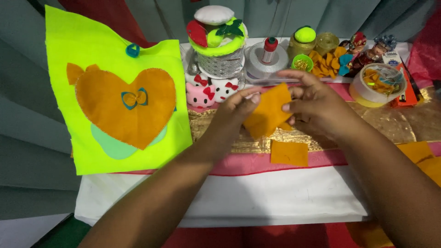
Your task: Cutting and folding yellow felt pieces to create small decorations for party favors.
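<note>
Both hands meet above the middle of the table and hold one small orange felt piece (pixel 268 111) between them. My left hand (pixel 233 112) pinches its left edge with thumb and fingers. My right hand (pixel 317 104) grips its right edge, fingers curled over the top. Just below it, a second orange felt square (pixel 289 153) lies flat on the pink strip of the cloth. More orange felt pieces (pixel 420 154) lie under my right forearm at the right edge.
A neon yellow felt panel (pixel 73 50) with an orange heart (pixel 126 106) leans at the left. At the back stand a decorated jar (pixel 220 55), two small cat figures (pixel 211 91), tape rolls (pixel 376 85), a thread spool (pixel 269 49) and orange felt petals (pixel 325 63). The gold cloth (pixel 395 121) covers the table.
</note>
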